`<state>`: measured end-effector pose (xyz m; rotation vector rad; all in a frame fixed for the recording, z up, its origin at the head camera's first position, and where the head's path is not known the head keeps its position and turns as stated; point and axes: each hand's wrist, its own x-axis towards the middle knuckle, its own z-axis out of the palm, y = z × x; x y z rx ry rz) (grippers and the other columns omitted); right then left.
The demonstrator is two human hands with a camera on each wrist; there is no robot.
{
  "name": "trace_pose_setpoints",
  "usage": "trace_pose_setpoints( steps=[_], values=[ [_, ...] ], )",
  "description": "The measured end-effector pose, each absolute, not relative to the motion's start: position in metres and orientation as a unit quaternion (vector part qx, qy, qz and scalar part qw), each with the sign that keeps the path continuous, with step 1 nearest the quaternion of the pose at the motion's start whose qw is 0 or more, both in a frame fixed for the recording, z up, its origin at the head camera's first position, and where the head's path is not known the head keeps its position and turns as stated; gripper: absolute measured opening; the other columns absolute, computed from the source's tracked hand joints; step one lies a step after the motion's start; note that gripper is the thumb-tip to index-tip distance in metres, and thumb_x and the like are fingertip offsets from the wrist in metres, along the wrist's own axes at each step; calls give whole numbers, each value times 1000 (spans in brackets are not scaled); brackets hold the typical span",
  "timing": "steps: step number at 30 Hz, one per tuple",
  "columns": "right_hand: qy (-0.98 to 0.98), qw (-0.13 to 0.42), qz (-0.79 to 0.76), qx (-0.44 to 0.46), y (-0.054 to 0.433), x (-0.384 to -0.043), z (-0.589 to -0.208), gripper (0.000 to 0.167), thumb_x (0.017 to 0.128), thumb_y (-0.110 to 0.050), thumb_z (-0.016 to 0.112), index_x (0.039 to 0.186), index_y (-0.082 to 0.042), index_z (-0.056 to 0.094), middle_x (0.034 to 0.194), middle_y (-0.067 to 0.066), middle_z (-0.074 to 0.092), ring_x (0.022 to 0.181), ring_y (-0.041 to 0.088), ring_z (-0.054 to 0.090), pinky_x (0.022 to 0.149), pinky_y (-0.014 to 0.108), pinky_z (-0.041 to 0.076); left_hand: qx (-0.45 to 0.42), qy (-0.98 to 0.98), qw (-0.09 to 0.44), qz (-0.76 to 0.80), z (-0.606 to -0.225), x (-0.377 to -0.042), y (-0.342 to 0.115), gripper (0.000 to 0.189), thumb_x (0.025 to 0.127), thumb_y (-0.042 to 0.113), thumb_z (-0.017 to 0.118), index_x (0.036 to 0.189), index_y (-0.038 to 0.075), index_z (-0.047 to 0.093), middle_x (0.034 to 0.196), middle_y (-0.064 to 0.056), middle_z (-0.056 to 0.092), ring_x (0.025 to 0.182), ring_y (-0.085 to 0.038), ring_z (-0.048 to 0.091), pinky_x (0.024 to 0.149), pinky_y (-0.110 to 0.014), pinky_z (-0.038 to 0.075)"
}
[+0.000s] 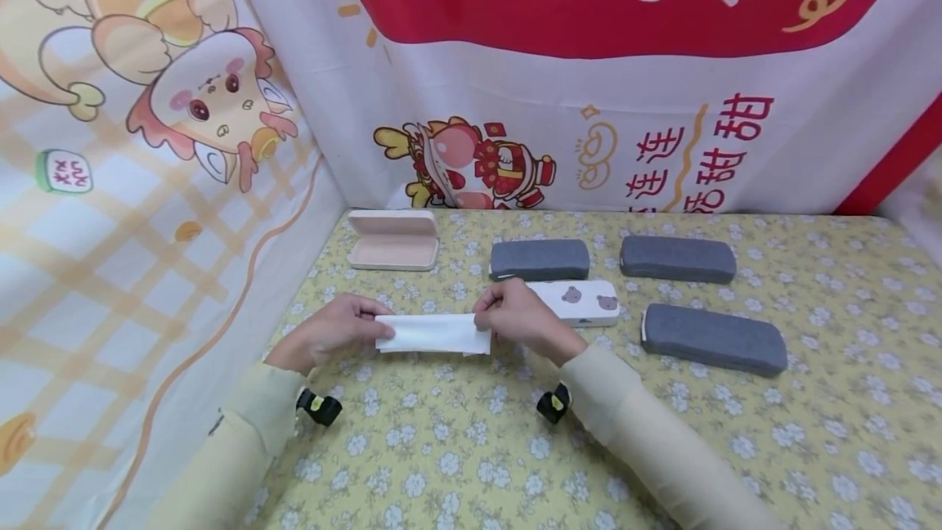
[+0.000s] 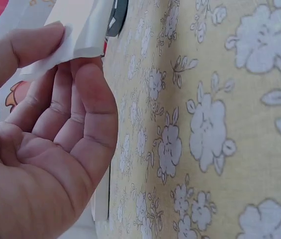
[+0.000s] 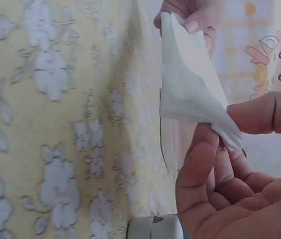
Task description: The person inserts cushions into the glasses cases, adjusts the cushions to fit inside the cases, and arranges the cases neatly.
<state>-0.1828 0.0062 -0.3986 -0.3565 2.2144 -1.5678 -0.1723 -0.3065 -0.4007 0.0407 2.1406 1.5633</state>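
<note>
Both hands hold a folded white tissue (image 1: pixel 432 334) stretched between them above the table. At its left end, my left hand (image 1: pixel 344 325) pinches it between thumb and fingers; the left wrist view shows the thumb lying over its edge (image 2: pixel 73 40). My right hand (image 1: pixel 518 317) pinches the other end, where the tissue (image 3: pixel 190 74) creases under the thumb in the right wrist view. Just behind the right hand lies a white glasses case (image 1: pixel 577 301) printed with bears, partly covered by that hand.
An opened pale pink glasses case (image 1: pixel 393 252) stands at the back left. Three dark grey cases, one at the back middle (image 1: pixel 540 258), one at the back right (image 1: pixel 677 258) and one nearer (image 1: pixel 714 339), lie on the flowered tablecloth (image 1: pixel 412 448). Printed cloth hangs behind and left.
</note>
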Motion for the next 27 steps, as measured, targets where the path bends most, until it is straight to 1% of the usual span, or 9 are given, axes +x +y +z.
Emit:
trace_pose_setpoints(
  steps=[3,6,9,12,16,19,21,22,27],
  values=[
    [788,200,-569,-122,4,-186,-395,10,85,-4,67,93,-3,74,94,9,69,78,35,63,64,47,55,-3,777,235,583,-399,-175,-306,27,87,5,78,111,-6,72,109,-16,69,89,-26,67,71,-39,56],
    [785,199,-575,-118,2,-191,-393,10,85,-3,67,90,-2,75,95,9,69,76,36,63,62,46,54,-8,766,226,602,-399,-179,-309,21,90,4,74,109,-4,71,109,-14,68,88,-23,66,71,-36,56],
    [785,198,-577,-108,-2,-196,-392,8,84,-3,68,87,-4,75,96,8,69,72,33,62,62,45,55,-12,743,217,633,-400,-185,-312,15,93,2,70,107,-1,71,111,-14,66,87,-20,64,69,-30,54],
    [786,198,-578,-96,-6,-202,-391,7,84,-4,69,85,-5,76,97,8,69,74,31,62,66,47,56,-23,720,213,660,-399,-191,-313,15,94,2,68,109,0,70,114,-14,66,89,-19,65,67,-27,52],
    [785,195,-581,-91,-13,-211,-391,6,86,-4,70,85,-4,76,97,9,69,80,38,64,68,49,56,-37,697,201,687,-397,-198,-316,22,95,1,66,117,-4,66,113,-14,67,93,-20,68,71,-27,54],
    [779,192,-591,-85,-17,-216,-390,7,87,-5,69,87,-3,76,97,10,70,83,40,64,71,52,56,-40,686,192,701,-397,-203,-318,23,95,-1,66,118,-5,65,111,-13,68,95,-20,69,74,-28,56],
    [775,194,-597,-79,-18,-218,-390,8,88,-5,69,89,-2,76,98,11,70,84,41,64,75,55,56,-42,680,192,706,-398,-205,-319,20,95,-2,66,115,-5,67,109,-13,68,93,-19,69,74,-28,55],
    [773,195,-598,-77,-18,-219,-390,8,88,-5,69,90,-2,76,98,11,70,85,41,64,76,55,56,-46,678,190,708,-399,-205,-319,18,95,-2,66,112,-3,69,107,-13,69,90,-18,68,71,-27,54],
    [778,198,-593,-61,-22,-226,-387,7,87,-4,70,89,-2,76,100,10,69,83,38,65,76,52,57,-60,673,178,715,-399,-210,-319,12,94,-5,64,102,-1,72,98,-11,70,79,-14,65,65,-24,51]
  ],
)
